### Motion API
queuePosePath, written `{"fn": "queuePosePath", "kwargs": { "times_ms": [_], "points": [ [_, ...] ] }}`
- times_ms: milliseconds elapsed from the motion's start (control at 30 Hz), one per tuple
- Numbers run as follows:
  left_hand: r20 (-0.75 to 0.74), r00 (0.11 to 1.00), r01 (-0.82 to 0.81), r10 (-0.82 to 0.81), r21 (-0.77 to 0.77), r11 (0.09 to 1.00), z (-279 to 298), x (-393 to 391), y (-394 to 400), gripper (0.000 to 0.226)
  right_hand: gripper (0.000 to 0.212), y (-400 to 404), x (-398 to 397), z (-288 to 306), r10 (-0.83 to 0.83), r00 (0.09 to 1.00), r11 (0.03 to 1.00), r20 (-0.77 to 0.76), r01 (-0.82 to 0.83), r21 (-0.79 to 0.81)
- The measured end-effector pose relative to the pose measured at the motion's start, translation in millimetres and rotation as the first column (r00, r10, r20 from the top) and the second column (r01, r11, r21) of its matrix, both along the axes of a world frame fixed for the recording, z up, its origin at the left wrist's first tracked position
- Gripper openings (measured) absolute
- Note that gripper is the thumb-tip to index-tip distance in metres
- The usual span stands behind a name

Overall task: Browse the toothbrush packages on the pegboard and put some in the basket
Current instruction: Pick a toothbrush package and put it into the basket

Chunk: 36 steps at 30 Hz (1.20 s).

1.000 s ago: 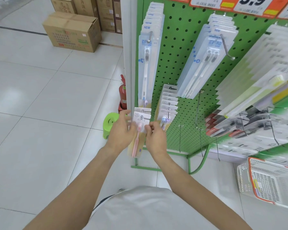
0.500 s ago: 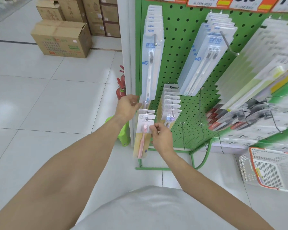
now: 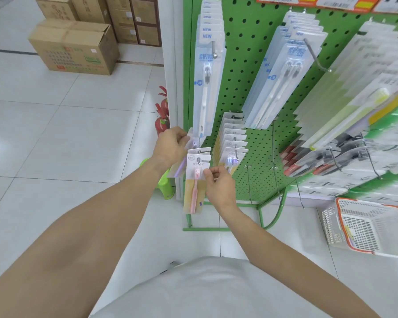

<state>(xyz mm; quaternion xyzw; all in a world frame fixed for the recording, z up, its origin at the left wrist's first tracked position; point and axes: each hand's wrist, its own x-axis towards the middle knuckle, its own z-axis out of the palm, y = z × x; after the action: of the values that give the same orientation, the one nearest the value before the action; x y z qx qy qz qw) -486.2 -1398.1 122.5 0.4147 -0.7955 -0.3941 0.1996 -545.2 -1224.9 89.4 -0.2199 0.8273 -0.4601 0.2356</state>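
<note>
Left hand had pulled a purple package aside; right hand pinched the pink package beside it; basket apparently empty.

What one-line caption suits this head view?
Left hand lifts a purple toothbrush package; right hand pinches the pink toothbrush package.

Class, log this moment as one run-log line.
left hand: holds purple toothbrush package | right hand: pinches pink toothbrush package on hook | basket: no package visible
</note>
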Motion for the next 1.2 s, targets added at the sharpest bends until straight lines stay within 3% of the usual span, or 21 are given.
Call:
{"fn": "queuePosePath", "kwargs": {
  "times_ms": [300, 633, 833, 1067, 1200],
  "points": [
    [0.075, 0.997, 0.047, -0.034, -0.183, 0.982, -1.9, 11.9, 5.4, 0.013, 0.024, -7.2, -0.4, -3.7, -0.042, 0.999, 0.999, 0.024, 0.042, -0.032],
    [0.101, 0.995, 0.05, -0.022, -0.283, 0.958, -2.0, 7.6, 11.1, 0.018, 0.031, -13.8, -2.7, -5.4, -0.052, 0.998, 0.997, 0.035, 0.054, -0.054],
    [-0.092, 0.992, -0.098, 0.091, -0.069, 0.993, -4.1, 7.2, 13.7, 0.008, 0.027, -11.9, -6.6, -3.4, -0.024, 1.0, 0.998, 0.011, 0.024, -0.051],
    [-0.086, 0.979, -0.185, 0.185, 0.011, 0.983, -6.8, 25.7, 15.3, 0.007, 0.029, -11.0, -6.5, -0.4, -0.009, 0.999, 0.999, 0.039, 0.011, -0.036],
    [-0.129, 0.944, -0.281, 0.304, 0.167, 0.945, -20.3, 54.0, 18.7, 0.005, 0.027, -12.8, -6.5, 1.2, -0.023, 0.997, 1.0, 0.073, 0.024, -0.016]
  ]
}}
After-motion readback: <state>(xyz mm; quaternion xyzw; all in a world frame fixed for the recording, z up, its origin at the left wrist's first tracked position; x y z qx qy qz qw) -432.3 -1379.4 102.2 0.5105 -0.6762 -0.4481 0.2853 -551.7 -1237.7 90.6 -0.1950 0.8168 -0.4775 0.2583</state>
